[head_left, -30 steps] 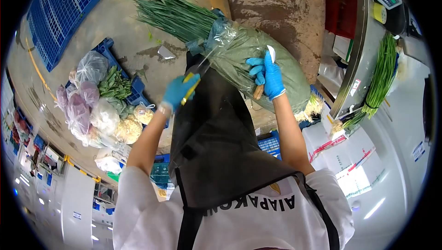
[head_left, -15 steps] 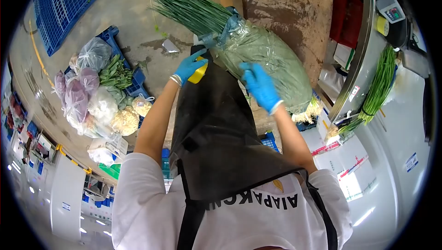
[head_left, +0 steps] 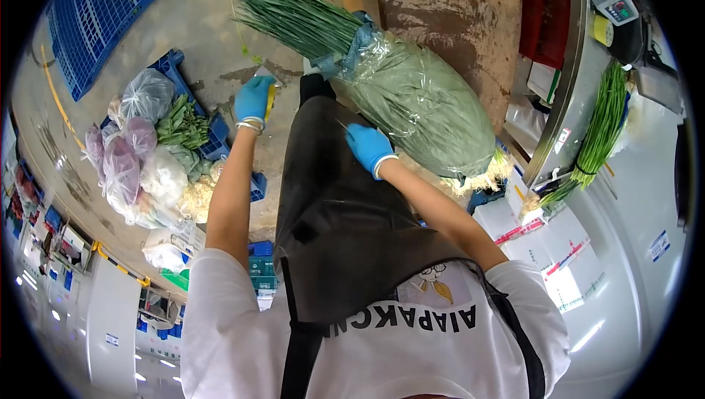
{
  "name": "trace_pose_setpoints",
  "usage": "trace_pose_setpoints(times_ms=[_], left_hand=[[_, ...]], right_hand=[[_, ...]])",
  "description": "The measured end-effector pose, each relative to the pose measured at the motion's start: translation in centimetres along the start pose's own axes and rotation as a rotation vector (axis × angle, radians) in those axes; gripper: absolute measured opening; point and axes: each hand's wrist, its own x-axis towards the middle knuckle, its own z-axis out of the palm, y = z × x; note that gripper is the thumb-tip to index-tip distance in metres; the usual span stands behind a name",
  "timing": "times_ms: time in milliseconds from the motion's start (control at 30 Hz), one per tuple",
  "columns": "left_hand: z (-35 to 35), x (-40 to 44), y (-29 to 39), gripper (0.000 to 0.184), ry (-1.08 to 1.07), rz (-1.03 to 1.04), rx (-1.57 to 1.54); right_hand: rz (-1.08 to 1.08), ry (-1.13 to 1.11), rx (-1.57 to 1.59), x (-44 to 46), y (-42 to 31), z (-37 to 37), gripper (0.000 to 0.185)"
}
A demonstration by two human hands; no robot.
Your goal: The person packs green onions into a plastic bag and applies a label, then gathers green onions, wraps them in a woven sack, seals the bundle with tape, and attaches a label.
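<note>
My left hand [head_left: 255, 99], in a blue glove, is closed around a yellow object [head_left: 271, 98] that looks like a roll of tape; most of it is hidden by the fingers. Over the dark apron [head_left: 323, 171], my right hand [head_left: 369, 148], also gloved in blue, has its fingers curled together. A short thin sliver shows at its fingertips, too small to name. Just beyond lies a large bundle of green onions [head_left: 301, 21] in a greenish plastic bag [head_left: 418, 98]. Green tops stick out at upper left, pale roots at lower right.
Bagged vegetables [head_left: 139, 142] fill a blue crate [head_left: 217, 138] on the left. A blue pallet [head_left: 103, 17] is at upper left. A brown board [head_left: 455, 24] lies behind the bundle. To the right, a metal counter [head_left: 569, 91] carries more green onions [head_left: 598, 127] and a scale [head_left: 617, 6].
My left hand has moved left, off the apron, with the yellow object. My right hand has drawn back from the bag toward the apron, and its fingers have curled.
</note>
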Motion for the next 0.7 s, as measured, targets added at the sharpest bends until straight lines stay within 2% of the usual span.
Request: trace_pose_setpoints(times_ms=[67,100,133,200,267,300,333,400,433,467,500,533,567,600,667,700], left_hand=[[-1.7,-2.3,2.5,0.027,-0.075,-0.138,-0.175],[-1.7,-2.9,2.2,0.028,-0.086,-0.15,-0.097],[-1.4,-4.1,2.4,0.027,-0.117,-0.096,-0.115],[-1.7,-6.7,2.8,0.026,-0.187,0.019,-0.142],[-1.9,-10.3,6.6,0.024,-0.271,-0.075,-0.304],[-1.9,-11.8,7.5,0.024,-0.3,-0.062,-0.289],[-1.7,-13.1,8.5,0.024,-0.331,-0.046,-0.276],[-1.4,-16.4,12.6,0.023,-0.418,-0.019,-0.24],[-0.9,-17.7,14.2,0.022,-0.484,-0.117,-0.26],[-0.1,-17.8,12.7,0.021,-0.531,0.069,-0.182],[0.9,-18.2,12.4,0.021,-0.593,0.07,-0.185],[1.2,-20.1,16.3,0.021,-0.689,-0.113,-0.203],[2.4,-20.5,16.1,0.022,-0.702,-0.001,-0.145],[3.6,-20.7,16.0,0.023,-0.706,0.108,-0.087],[5.4,-23.6,21.2,0.027,-0.751,0.04,-0.048],[7.0,-23.6,19.9,0.029,-0.726,0.067,-0.113]], right_hand=[[-0.334,0.229,0.217,2.3,-1.7,-0.9,0.024],[-0.334,0.281,0.47,4.1,-2.8,-1.4,0.028],[-0.39,0.466,0.178,6.9,-2.2,-0.2,0.035],[-0.274,0.413,0.158,9.6,-0.8,2.3,0.042],[-0.123,0.052,0.52,7.4,-2.3,0.6,0.042],[0.095,-0.118,1.064,3.1,-5.3,-4.3,0.039],[0.1,-0.111,1.107,0.8,-6.0,-6.5,0.045],[-0.097,0.08,0.815,-2.5,-5.2,-7.2,0.063],[-0.196,0.122,0.743,-4.2,-4.5,-7.5,0.073],[-0.286,0.168,0.66,-5.7,-3.9,-7.9,0.083],[-0.228,0.05,0.579,-6.7,-3.3,-8.1,0.083],[-0.24,0.065,0.608,-7.5,-2.6,-7.7,0.072],[-0.336,0.072,0.774,-8.2,-1.7,-6.8,0.054],[-0.39,0.13,0.834,-10.4,-1.7,-8.1,0.045],[-0.386,0.214,0.81,-13.2,-0.4,-9.1,0.044],[-0.312,0.331,0.782,-14.4,0.5,-8.8,0.044]])
